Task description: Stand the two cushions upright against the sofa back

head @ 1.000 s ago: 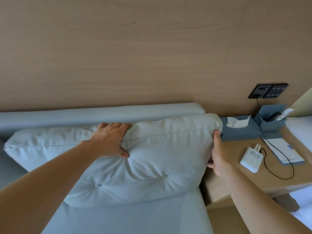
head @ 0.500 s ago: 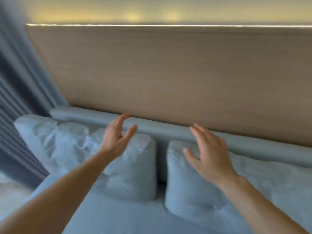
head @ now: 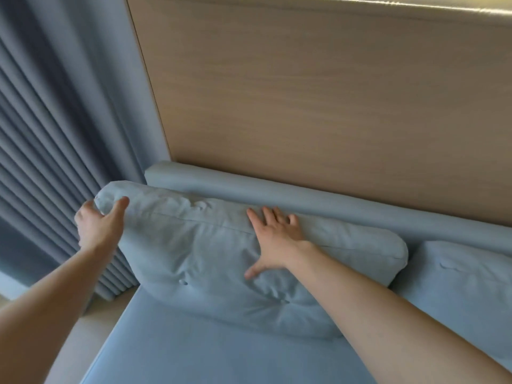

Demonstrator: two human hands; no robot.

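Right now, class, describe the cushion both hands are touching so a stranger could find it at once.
Start at the wooden wall panel and drop to the sofa back. The left cushion leans there, beside the curtain. Unlike the right cushion, it has the left hand and right hand on it.

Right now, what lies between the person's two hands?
In the head view, only the left cushion: the left hand cups its outer corner, the right hand presses flat on its front.

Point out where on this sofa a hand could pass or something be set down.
Free: the seat in front of the left cushion. Crowded: along the sofa back, filled by that cushion, the left hand and right hand on it, and the right cushion.
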